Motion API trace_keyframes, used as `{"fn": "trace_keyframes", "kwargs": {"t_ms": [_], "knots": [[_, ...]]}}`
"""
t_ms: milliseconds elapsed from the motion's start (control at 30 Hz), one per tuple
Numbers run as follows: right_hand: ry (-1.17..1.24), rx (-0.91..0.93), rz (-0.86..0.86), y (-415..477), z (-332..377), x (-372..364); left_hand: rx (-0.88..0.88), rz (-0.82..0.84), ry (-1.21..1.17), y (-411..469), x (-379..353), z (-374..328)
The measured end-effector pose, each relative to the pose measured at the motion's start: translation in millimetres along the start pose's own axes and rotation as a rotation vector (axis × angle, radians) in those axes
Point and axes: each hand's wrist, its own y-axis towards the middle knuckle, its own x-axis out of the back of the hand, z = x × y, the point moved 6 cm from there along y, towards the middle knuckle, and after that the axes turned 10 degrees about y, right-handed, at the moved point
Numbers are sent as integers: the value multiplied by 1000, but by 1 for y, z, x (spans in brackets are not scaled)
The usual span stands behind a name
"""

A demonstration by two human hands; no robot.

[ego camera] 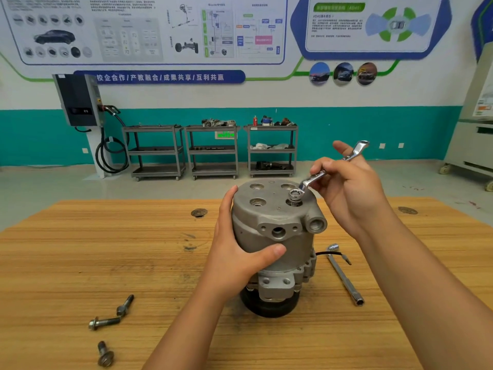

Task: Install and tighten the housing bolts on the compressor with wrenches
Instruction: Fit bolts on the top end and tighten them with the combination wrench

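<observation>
The compressor (274,236) stands upright on the tabletop (106,249), the left hand (234,252) gripping its side. The right hand (352,188) pinches a wrench (328,169) whose ring sits on a bolt (295,199) in the top face. Pulled at a slant, the ring could slip off, or the compressor could twist.

A single head-worn camera looks forward and down, close over the wooden table (80,249), toward the far wall (346,100).
</observation>
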Motion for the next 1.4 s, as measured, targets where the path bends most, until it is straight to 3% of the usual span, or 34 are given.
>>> {"fn": "trace_keyframes", "kwargs": {"t_ms": [267, 467, 600, 833, 1000, 1233, 1400], "knots": [[184, -85, 23, 3, -15, 5, -5, 5, -16, 1, 0, 2], [193, 95, -72, -10, -15, 10, 5, 11, -12, 1, -1, 2], [134, 320, -129, -34, -10, 12, 6, 17, -24, 1, 0, 3], [-151, 590, -151, -69, -6, 1, -10, 11, -26, 2, -1, 3], [-402, 844, -42, -95, -12, -18, -1, -4, -6, 0, -1, 2], [-950, 903, 25, -108, -26, -38, -6, -10, -14, 1, -1, 5], [-1047, 1036, 28, -109, -26, -44, -17, 3, -84, 0, -3, 4]]}}
